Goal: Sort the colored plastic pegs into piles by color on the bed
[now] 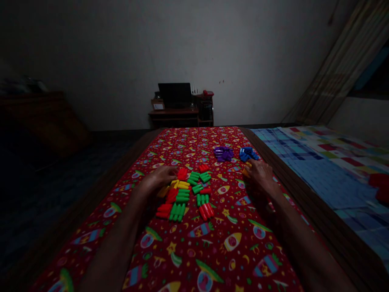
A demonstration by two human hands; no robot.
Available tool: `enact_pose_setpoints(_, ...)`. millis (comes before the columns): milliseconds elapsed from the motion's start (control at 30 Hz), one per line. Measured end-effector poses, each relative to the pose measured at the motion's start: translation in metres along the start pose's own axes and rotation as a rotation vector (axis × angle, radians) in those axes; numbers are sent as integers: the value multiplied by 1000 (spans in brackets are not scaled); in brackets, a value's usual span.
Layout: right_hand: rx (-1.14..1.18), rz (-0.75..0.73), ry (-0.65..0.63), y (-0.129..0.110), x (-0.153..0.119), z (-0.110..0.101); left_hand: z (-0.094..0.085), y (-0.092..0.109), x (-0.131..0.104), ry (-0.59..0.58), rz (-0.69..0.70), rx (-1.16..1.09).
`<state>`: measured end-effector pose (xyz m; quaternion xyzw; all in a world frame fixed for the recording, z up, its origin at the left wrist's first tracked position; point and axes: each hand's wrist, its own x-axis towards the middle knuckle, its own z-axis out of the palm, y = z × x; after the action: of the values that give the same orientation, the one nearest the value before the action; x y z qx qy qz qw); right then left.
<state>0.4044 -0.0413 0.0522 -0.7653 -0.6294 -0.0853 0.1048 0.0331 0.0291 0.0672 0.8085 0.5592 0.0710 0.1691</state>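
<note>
Several green pieces [182,196], red pieces [206,211] and yellow pieces [183,185] lie in a loose group on the patterned red cloth [200,251]. My left hand [159,177] is at the group's upper left, fingers bent beside a red piece [182,174]; what its fingertips hold, if anything, is hidden. Over at the right, my right hand [260,172] has its fingers closed on a yellow piece [246,169]. Just beyond that hand sits a pile of blue pieces [248,154], with a purple pile [223,154] to its left.
A desk [173,114] with a black monitor [175,95] and a red telephone [208,93] stands against the far wall. Blue checked bedding [306,162] spreads along the right. Dark wooden furniture [42,121] is at the left.
</note>
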Motion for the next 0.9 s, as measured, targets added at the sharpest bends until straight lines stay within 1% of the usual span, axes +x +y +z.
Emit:
enact_pose_setpoints(33,-16,22,4,0,0,-2,2,1,0,-32,-4,15)
enact_pose_setpoints(100,-33,56,15,2,-1,-6,5,4,0,-60,-3,57)
enact_pose_setpoints(200,-38,81,27,4,-1,-11,8,10,0,-53,9,104)
enact_pose_setpoints(300,-11,79,39,4,0,-15,10,14,-3,-56,-3,68)
enact_pose_setpoints(367,16,53,61,0,1,-18,9,13,-4,-48,-18,37)
enact_pose_setpoints(433,73,-19,81,-10,0,-21,8,8,-3,-16,-34,3)
enact_pose_setpoints(467,124,-78,80,-18,-2,-21,7,6,-1,7,-35,-18)
enact_pose_setpoints(567,375,-330,8,-48,-16,-18,2,5,2,77,4,-111)
enact_pose_setpoints(600,482,-413,-24,-58,-22,-16,1,9,2,100,27,-164)
enact_pose_setpoints(667,697,-542,-59,-78,-35,-11,2,26,0,147,75,-327)
enact_pose_setpoints(733,869,-612,-70,-91,-44,-6,10,50,-3,160,126,-527)
enact_pose_setpoints(767,922,-626,-72,-95,-46,-3,16,63,-5,132,158,-600)
enact_pose_setpoints(833,944,-620,-67,-97,-45,1,29,84,-7,94,215,-695)
enact_pose_setpoints(900,868,-578,-38,-91,-39,4,38,94,-7,70,251,-725)
